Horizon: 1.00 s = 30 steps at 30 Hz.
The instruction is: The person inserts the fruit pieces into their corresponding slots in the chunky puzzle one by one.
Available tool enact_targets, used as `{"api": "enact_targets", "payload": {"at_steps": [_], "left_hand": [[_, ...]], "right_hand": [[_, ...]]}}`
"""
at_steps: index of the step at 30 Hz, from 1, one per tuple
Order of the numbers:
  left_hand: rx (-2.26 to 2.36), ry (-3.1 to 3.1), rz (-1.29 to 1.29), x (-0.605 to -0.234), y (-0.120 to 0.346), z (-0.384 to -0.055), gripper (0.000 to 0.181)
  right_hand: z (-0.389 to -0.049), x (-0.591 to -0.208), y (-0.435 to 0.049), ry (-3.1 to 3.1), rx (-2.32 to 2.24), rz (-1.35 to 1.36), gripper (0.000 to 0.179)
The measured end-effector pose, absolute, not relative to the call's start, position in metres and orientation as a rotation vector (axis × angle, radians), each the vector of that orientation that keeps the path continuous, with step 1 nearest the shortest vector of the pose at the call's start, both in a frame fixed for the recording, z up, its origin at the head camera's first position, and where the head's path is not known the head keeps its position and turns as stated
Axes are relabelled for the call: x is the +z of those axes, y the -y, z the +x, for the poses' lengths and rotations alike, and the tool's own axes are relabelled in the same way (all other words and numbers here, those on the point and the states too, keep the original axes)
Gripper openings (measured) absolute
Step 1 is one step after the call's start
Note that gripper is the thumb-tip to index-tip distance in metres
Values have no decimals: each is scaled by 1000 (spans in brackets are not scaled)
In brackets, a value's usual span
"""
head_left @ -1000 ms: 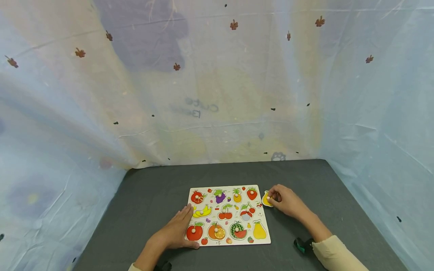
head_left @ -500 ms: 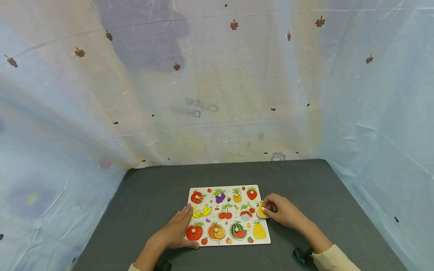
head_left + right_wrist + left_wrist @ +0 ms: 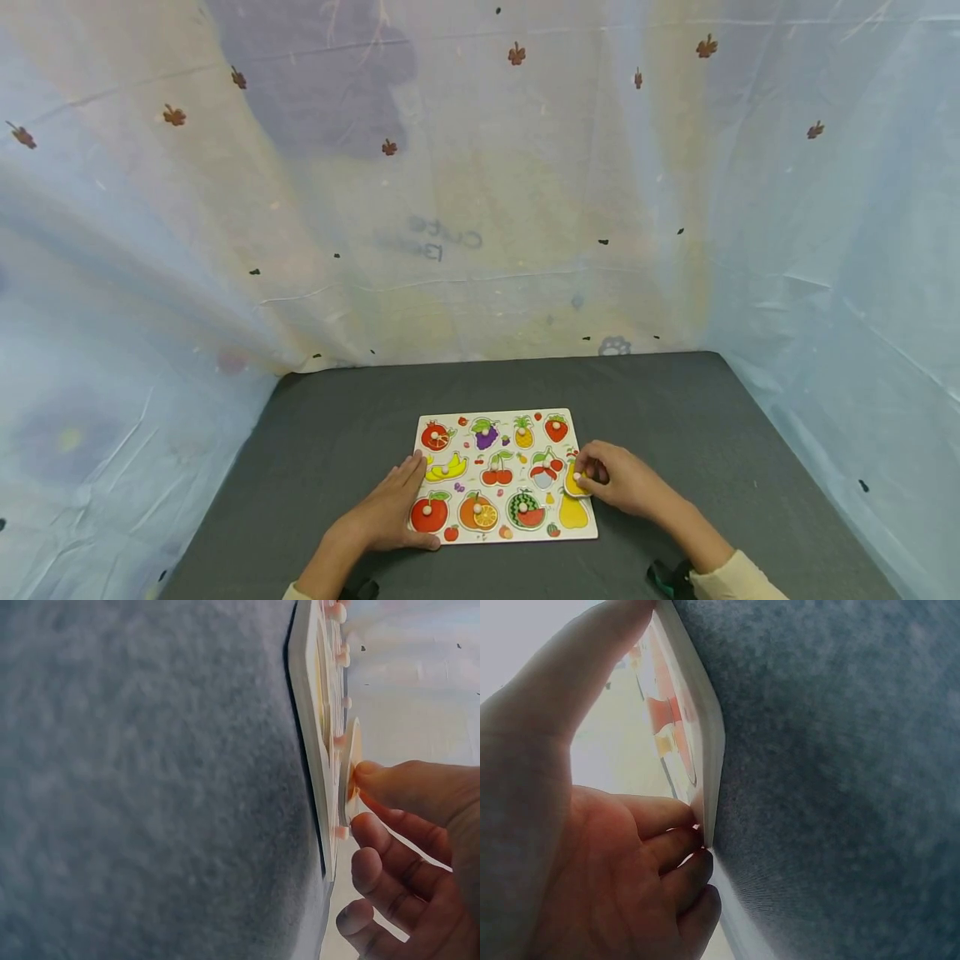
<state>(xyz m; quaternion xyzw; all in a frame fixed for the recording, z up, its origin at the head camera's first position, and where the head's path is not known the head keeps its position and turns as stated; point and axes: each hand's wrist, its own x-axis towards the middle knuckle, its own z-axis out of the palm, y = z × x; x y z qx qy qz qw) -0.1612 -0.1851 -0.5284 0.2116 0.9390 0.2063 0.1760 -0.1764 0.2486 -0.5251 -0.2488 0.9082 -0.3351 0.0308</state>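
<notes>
My right hand (image 3: 621, 480) pinches a yellow pear puzzle piece (image 3: 574, 485) by its knob. The piece is just over the right side of a white fruit puzzle board (image 3: 534, 539), partly covering the top of a knobless yellow pear picture (image 3: 573, 512). In the right wrist view, the piece (image 3: 349, 769) stands tilted slightly off the board face, thumb and index finger at its knob. My left hand (image 3: 386, 508) rests at the board's near left corner, fingers along the left edge and thumb at the near edge. The left wrist view shows those fingertips touching the board's rim (image 3: 711, 750).
Several knobbed fruit pieces sit in the board, among them an apple (image 3: 429, 515), a watermelon (image 3: 527, 510) and grapes (image 3: 485, 433). A dark grey cloth (image 3: 360, 400) covers the table. Pale printed curtains (image 3: 480, 183) enclose its back and sides.
My right hand has carried the pear piece from beside the board's right edge leftward and nearer, over the board by the pear picture. The left hand and board have stayed in place.
</notes>
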Motion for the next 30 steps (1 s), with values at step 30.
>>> {"api": "enact_targets", "payload": {"at_steps": [30], "left_hand": [[588,-2653,585,-533,185,-164,133]], "right_hand": [[-161,-527,-240,-2615,-1062,-864,14]]}}
